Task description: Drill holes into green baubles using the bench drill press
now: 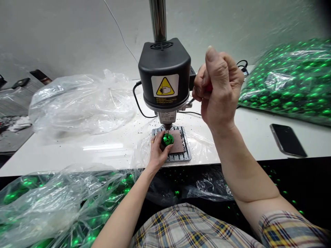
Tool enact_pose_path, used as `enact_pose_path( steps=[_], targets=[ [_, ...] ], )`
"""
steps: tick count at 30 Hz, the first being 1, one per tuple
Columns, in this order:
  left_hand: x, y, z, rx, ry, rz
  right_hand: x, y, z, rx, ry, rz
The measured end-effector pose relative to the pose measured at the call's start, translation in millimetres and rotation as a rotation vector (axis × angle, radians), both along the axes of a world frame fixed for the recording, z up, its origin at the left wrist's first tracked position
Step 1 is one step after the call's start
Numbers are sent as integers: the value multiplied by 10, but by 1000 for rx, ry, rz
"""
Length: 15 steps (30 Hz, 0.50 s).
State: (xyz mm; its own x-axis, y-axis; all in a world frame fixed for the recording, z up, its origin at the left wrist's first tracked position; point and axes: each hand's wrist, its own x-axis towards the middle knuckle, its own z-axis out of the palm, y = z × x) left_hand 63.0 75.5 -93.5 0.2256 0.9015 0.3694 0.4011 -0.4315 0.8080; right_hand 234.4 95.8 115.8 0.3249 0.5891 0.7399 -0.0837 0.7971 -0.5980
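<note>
A shiny green ball (168,138) sits on a pinkish board (178,144) on the slotted metal base (186,156) of a bench drill press (165,65). My left hand (158,148) is curled around the ball's left side, thumb in front and fingers behind. The drill bit (168,131) points straight down at the top of the ball; whether it has entered I cannot tell. My right hand (219,86) is closed on the drill press lever at the right of the motor housing, with a bit of red showing between the fingers. Most of the lever is hidden.
A large clear bag of green balls (289,81) stands at the right, a phone (288,139) before it. Crumpled clear plastic (85,103) lies on the white table (103,153) at the left. Another bag of green balls (64,203) is below the table's front edge. Dark shavings surround the base.
</note>
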Motion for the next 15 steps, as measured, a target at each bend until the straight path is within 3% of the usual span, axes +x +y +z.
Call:
enact_pose_path(
  steps=[6,10,15],
  targets=[
    [70,-22,-6,-68,-27,85,-29,-72,-18,56,65,77],
    [47,-17,31,-141,-154,76,-29,-91,-29,23,44,23],
    [-122,-12,109,-285,-227,216,-28,-53,-49,10,21,-29]
  ],
)
